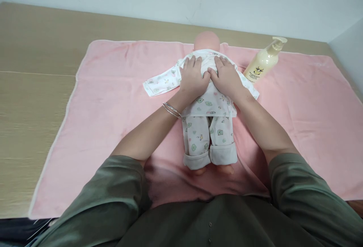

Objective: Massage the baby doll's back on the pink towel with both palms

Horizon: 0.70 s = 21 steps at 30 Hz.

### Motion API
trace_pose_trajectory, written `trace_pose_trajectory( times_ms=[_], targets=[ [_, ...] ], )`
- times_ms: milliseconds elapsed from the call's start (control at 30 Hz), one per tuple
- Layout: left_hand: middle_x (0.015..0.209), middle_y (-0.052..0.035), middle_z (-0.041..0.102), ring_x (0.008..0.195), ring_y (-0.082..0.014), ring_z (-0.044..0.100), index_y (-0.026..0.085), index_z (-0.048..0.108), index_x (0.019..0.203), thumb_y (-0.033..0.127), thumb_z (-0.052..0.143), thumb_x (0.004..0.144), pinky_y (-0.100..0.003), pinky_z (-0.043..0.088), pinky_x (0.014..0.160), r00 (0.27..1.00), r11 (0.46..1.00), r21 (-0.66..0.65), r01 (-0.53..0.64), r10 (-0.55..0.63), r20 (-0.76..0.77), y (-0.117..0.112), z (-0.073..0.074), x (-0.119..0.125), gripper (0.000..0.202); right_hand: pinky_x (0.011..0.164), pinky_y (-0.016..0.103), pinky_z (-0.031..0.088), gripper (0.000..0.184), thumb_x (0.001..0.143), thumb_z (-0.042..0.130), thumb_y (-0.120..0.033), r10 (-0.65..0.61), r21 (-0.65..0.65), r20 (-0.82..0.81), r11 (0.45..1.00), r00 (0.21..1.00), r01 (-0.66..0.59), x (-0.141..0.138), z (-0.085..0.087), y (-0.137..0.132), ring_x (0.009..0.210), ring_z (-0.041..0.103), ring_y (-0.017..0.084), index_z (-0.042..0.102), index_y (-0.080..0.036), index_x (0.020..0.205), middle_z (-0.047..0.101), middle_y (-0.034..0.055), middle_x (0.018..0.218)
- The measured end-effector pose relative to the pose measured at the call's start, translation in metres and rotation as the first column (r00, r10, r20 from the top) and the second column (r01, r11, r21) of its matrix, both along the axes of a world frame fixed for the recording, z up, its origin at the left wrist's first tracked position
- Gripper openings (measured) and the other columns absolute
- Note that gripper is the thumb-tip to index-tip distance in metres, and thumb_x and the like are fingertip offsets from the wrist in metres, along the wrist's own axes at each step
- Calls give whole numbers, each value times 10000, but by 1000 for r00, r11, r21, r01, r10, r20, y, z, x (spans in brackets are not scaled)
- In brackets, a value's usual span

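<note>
While I lean over the pale wooden tabletop point(34, 88), the wide pink terry towel point(113, 107) lies spread flat across it, reaching nearly to the wall at the back and down to my green sleeves at the front. Right in the middle of that towel lies the baby doll in a white printed top and matching trousers point(208, 126), head pointing away from me toward the wall, cuffed legs toward me, bare feet just peeking out. One printed sleeve is stretched out to my left side on the towel. Just beside the doll's far shoulder, on my right, the cream-coloured plastic pump bottle with a small cartoon label point(262, 64) lies tilted on the towel, pump pointing to the wall. My left hand point(194, 77) and my right hand point(225, 77) both rest flat on the doll's upper body, palms down, fingers loosely extended toward the neck, thumbs almost meeting, gripping nothing. Thin silver bangles point(172, 110) sit on my left wrist.
</note>
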<state>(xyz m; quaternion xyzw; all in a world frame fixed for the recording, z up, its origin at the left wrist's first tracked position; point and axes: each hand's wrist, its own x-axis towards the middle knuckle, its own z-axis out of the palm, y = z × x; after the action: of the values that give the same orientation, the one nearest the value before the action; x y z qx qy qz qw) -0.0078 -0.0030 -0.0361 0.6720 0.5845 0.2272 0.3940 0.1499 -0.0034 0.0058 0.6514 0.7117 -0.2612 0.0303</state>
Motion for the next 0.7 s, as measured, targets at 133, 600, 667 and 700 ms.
trace_pose_trajectory(
  times_ms=[133, 600, 667, 700],
  targets=[
    [1554, -123, 453, 1501, -341, 326, 182, 537, 1390, 354, 528, 865, -542, 181, 1290, 999, 998, -64, -6, 4, -38, 4, 11, 2, 553, 1180, 700, 261, 668, 1025, 227, -566, -41, -33, 37, 999, 998, 42, -3, 4, -1, 1503, 260, 391, 311, -148, 1539, 332, 189, 1599],
    [1575, -75, 430, 1522, -331, 277, 226, 535, 1389, 450, 430, 937, -563, 77, 1303, 1000, 982, -188, 14, -14, -3, 10, 15, -2, 515, 1213, 619, 277, 545, 1008, 336, -364, -57, -90, -3, 994, 998, 56, -13, 21, 2, 1477, 322, 372, 419, -107, 1482, 421, 182, 1547],
    [1586, -99, 409, 1529, -353, 248, 204, 514, 1401, 447, 426, 939, -594, 39, 1292, 999, 986, -166, 20, -25, -30, 2, 22, 3, 529, 1226, 638, 231, 542, 1017, 311, -395, -66, -96, -31, 993, 997, 63, -5, 15, 7, 1495, 296, 355, 406, -151, 1491, 388, 147, 1579],
    [1586, -108, 407, 1528, -359, 245, 193, 511, 1401, 437, 428, 937, -601, 43, 1289, 999, 988, -151, 24, -30, -37, -1, 26, 5, 530, 1225, 658, 209, 539, 1020, 300, -410, -69, -92, -44, 994, 997, 65, -2, 11, 9, 1502, 283, 351, 400, -175, 1495, 376, 129, 1590]
  ],
)
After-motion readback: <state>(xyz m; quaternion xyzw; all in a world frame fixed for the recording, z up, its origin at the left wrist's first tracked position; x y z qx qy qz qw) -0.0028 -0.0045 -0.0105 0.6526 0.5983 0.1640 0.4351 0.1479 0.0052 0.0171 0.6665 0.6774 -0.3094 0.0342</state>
